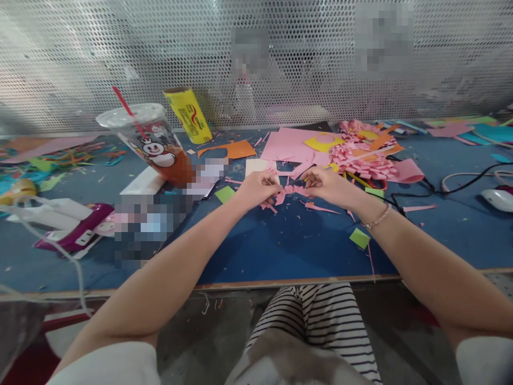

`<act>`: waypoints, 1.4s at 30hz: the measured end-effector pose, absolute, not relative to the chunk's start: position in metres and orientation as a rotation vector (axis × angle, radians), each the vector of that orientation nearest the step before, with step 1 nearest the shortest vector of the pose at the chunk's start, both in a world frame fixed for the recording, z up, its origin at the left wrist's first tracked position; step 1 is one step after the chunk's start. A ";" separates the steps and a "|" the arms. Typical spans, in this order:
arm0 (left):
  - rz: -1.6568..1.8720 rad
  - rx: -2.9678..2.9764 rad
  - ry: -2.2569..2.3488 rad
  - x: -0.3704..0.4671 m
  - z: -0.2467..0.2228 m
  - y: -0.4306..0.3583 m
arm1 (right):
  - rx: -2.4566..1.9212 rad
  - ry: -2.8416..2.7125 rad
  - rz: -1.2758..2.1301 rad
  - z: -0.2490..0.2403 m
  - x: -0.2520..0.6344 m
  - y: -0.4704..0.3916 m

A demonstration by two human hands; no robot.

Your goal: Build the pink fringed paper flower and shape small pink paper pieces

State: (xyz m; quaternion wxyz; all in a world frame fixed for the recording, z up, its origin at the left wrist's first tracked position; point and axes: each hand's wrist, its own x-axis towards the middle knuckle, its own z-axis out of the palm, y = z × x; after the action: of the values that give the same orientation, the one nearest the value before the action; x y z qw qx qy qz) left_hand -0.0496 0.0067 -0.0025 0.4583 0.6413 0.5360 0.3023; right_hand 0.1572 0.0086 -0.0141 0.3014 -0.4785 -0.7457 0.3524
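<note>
A fringed strip of pink paper (294, 191) stretches between my two hands above the blue table. My left hand (260, 188) pinches its left end, thumb against the curled fingers. At the other end my right hand (326, 184), with a bracelet on the wrist, pinches the strip too. Behind my hands lies a pink paper sheet (286, 144) with a yellow paper piece (323, 141) on it. Fluffy pink paper flowers (360, 155) are heaped just beyond my right hand. Scissors with red and yellow handles (366, 182) are partly hidden beside them.
A clear cup of brown drink (160, 147) with a red straw and a yellow tube (190, 115) stand left of centre. At left is a purple power strip (80, 235) with white plugs and cables. A white mouse (497, 199) lies far right. Perforated metal mesh (280, 80) rises behind.
</note>
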 end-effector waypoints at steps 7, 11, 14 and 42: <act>0.865 1.944 1.449 -0.057 -0.005 0.014 | -1.319 -2.144 0.893 -0.017 0.157 0.008; 0.951 1.898 1.387 -0.057 -0.006 0.016 | -1.297 -2.161 0.867 -0.015 0.155 0.004; 0.916 1.801 1.311 -0.055 -0.007 0.013 | -1.264 -2.158 0.854 -0.015 0.154 0.003; 0.530 2.650 0.973 -0.047 -0.011 -0.006 | -1.333 -2.186 0.622 -0.021 0.144 0.003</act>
State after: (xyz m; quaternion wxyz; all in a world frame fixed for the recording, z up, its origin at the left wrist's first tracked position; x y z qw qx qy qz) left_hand -0.0465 -0.0059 -0.0108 0.1342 0.9142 0.3358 0.1830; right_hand 0.1438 0.0025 -0.0210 0.2507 -0.4896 -0.8033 0.2284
